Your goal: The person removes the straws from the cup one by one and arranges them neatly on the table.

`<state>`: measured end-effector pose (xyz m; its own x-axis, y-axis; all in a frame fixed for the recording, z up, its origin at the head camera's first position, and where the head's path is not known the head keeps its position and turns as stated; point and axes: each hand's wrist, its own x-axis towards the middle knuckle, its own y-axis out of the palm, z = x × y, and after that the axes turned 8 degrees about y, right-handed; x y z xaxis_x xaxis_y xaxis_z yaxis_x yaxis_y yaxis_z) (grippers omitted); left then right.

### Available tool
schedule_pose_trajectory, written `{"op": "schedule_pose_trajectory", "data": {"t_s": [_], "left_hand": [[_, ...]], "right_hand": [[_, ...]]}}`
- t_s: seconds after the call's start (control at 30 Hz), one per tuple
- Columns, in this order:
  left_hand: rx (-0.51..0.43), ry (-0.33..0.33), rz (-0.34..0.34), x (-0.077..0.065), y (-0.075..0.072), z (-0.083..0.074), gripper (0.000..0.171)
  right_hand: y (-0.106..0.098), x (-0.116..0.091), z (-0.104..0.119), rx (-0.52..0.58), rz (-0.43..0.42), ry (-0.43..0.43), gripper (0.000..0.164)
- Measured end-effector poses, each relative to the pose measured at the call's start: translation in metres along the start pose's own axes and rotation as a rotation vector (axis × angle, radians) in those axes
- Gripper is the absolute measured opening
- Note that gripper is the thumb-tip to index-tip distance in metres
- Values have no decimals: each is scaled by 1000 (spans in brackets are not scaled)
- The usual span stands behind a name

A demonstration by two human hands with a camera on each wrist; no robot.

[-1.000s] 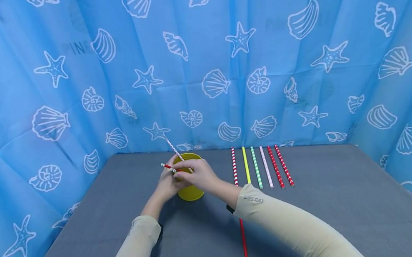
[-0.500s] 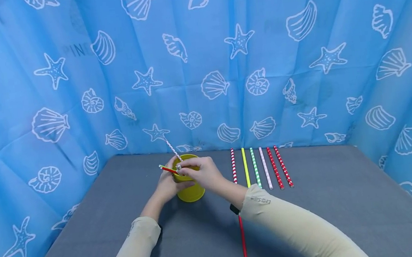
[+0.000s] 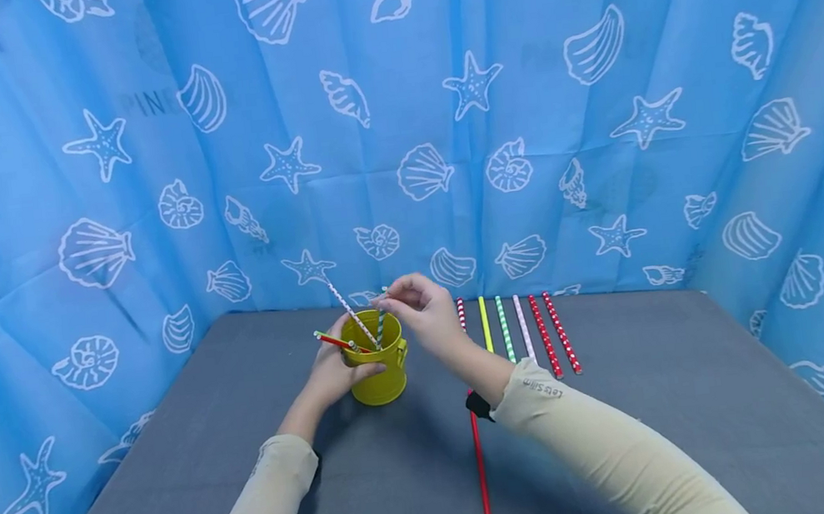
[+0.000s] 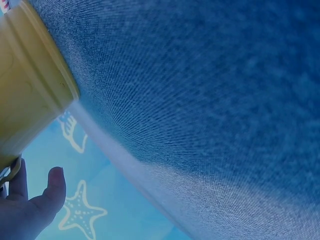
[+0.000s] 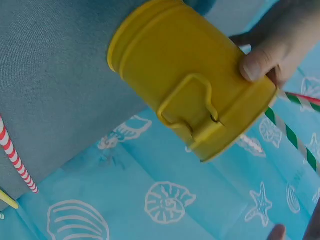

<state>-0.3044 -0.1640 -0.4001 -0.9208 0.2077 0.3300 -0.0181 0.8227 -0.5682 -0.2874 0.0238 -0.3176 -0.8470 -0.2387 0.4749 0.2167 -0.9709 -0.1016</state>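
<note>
My left hand (image 3: 328, 375) grips the side of a small yellow bucket (image 3: 380, 386), thumb across its front near the rim. Several paper straws stand in the bucket: a pale spotted straw (image 3: 345, 304) leans to the back left, and a red straw (image 3: 334, 340) leans low over the left rim beside a green-striped one. At the right side of the opening, my right hand (image 3: 426, 314) pinches the upper end of a dark green-and-white striped straw (image 3: 381, 325). The right wrist view shows this striped straw (image 5: 292, 139) coming out past the rim. The straws' lower ends are hidden inside.
Right of the bucket lies a row of straws, among them a red-and-white striped straw (image 3: 460, 310), a yellow straw (image 3: 485, 325) and a red spotted straw (image 3: 562, 333). A plain red straw (image 3: 483, 476) lies nearer. A blue shell-patterned curtain (image 3: 398, 124) hangs behind the grey table (image 3: 625, 419).
My right hand has moved up and right from the bucket's opening, and the dark green-striped straw now stands at the right side. The left hand stays on the bucket.
</note>
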Motion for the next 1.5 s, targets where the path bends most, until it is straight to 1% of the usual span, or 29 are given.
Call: {"op": "schedule_pose_trajectory", "data": {"t_s": [0.1,0.13,0.27,0.37,0.5,0.57,0.63,0.7,0.83,0.93,1.0,1.1,1.3,1.5], "left_hand": [[-10,-5,-3,-1,0,0,99],[-16,-13,-4,-1,0,0,100],[-27,-35,-3,-2,1,1,101],[-25,-38,-1,-1,2,2,102],[-25,-42,2,-1,2,2,103],[-28,-46,4,-2,2,2,103],[-34,-55,1,-2,2,2,103],[-39,-54,-3,-2,2,2,102],[-50,-77,-6,-2,3,1,101],[-42,-76,-1,-1,2,0,102],[-34,-61,2,-1,1,0,103],[-37,-42,3,-1,0,0,103],[-45,-40,9,-1,-1,1,103],[-47,-30,10,1,-2,1,102]], "right_hand": [[-3,4,2,60,-67,-65,8],[-4,6,2,62,-95,-95,7],[-10,11,5,18,-196,-213,2],[-14,13,6,-21,-263,-288,9],[-20,17,8,-39,-335,-342,19],[-25,19,9,-33,-358,-353,25],[-30,20,12,-7,-361,-360,32],[-35,22,14,38,-343,-363,40],[-47,20,15,99,-265,-335,54],[-57,15,13,76,-209,-295,61],[-64,12,11,50,-179,-264,63],[-73,6,7,17,-135,-224,61],[-90,-10,1,-90,-55,-119,54],[-106,-24,0,-94,-2,27,51]]}}
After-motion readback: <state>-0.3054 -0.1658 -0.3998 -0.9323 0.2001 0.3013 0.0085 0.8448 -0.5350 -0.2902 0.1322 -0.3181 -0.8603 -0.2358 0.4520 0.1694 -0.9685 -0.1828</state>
